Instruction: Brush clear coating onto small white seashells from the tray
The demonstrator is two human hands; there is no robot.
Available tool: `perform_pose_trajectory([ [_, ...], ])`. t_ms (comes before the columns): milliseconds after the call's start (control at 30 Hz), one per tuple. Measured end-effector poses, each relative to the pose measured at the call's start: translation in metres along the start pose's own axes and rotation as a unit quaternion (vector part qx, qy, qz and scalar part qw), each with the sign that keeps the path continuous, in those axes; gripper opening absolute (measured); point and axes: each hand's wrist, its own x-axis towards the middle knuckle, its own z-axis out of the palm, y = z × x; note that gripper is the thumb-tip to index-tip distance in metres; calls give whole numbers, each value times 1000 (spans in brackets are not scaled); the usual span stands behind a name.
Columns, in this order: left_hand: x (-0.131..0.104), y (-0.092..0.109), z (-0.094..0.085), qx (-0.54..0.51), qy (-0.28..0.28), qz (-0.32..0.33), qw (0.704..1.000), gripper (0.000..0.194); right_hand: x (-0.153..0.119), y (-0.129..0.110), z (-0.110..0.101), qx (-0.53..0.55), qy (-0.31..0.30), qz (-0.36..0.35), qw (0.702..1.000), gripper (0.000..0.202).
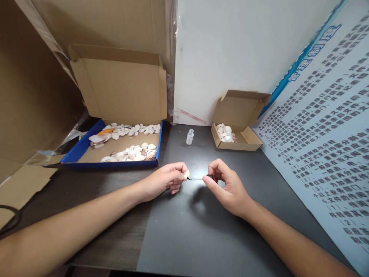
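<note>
Over the dark mat, my left hand (168, 177) pinches a small pale seashell (187, 174) at its fingertips. Opposite it, my right hand (227, 186) grips the black cap of a thin applicator brush (197, 179). The dark tip of the brush meets the shell's lower edge, or lies right at it. Behind the hands stands a small clear glass bottle (189, 137), upright, with a white label and no cap on its neck. Whether the shell carries any coating is too small to tell.
At the left sits an open blue-sided cardboard box (115, 164) with many shells in two groups and an orange piece. A smaller open cardboard box (239, 146) with shells stands back right. A white board (225, 50) and a printed sheet (317, 127) border the table.
</note>
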Motion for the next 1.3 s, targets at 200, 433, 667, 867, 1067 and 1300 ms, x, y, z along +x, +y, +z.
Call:
perform_pose_trajectory([
  [200,1,-1,-2,-5,-3,-2,1000,11,-2,0,0,3,18,-7,1000,16],
  [433,0,0,-1,-6,-6,-3,1000,9,-1,0,0,6,5,-10,1000,15],
  [667,0,-1,-1,-1,-4,-2,1000,10,-2,-1,-1,-2,7,-11,1000,16],
  [867,1,-1,0,7,-1,0,1000,10,-3,-1,0,-10,4,-14,1000,17],
  [1067,1,0,-1,-3,-1,-5,1000,10,-2,0,1,22,26,-20,999,14],
  [1300,0,1,1,-4,2,-6,1000,13,-1,2,3,6,49,-5,999,20],
])
